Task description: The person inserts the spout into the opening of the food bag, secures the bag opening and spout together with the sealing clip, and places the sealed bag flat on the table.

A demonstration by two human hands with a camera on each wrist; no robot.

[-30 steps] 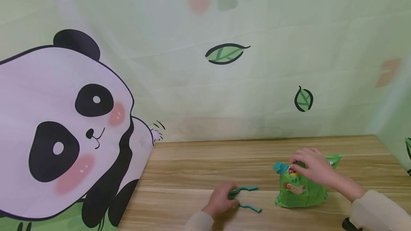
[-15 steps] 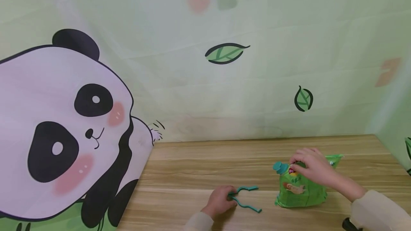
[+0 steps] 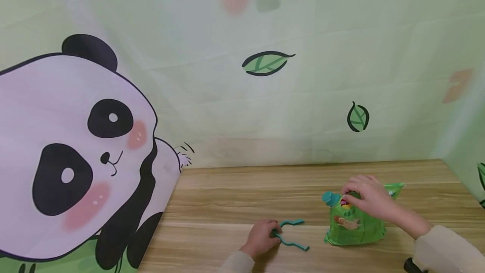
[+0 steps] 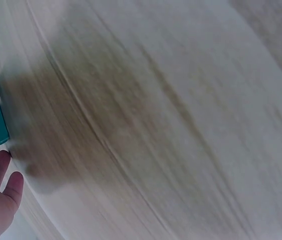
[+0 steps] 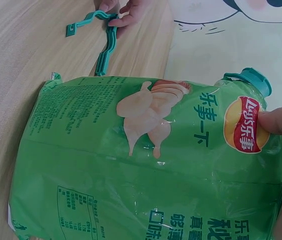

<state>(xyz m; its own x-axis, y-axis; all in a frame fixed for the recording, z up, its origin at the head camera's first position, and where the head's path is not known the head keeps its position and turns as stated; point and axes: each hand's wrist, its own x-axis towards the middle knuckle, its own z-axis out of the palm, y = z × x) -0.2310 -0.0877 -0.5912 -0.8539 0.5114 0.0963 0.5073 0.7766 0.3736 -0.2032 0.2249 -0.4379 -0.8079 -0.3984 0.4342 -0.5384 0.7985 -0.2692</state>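
Holding “Lay's 乐事” bag [image 5: 146,162] in right grip [image 3: 366,197], clip [image 5: 110,41] in left grip [image 3: 262,236]

On the wood-grain counter [image 3: 212,197], the left hand [image 3: 262,236] pinches the left end of a teal bag clip [image 3: 291,244], whose two arms spread rightward. Farther right, the right hand [image 3: 368,196] grips the top of a green snack bag [image 3: 360,233] with a blue cap [image 3: 331,198] at its left corner. A panda-printed backdrop [image 3: 227,108] rises along the far side.
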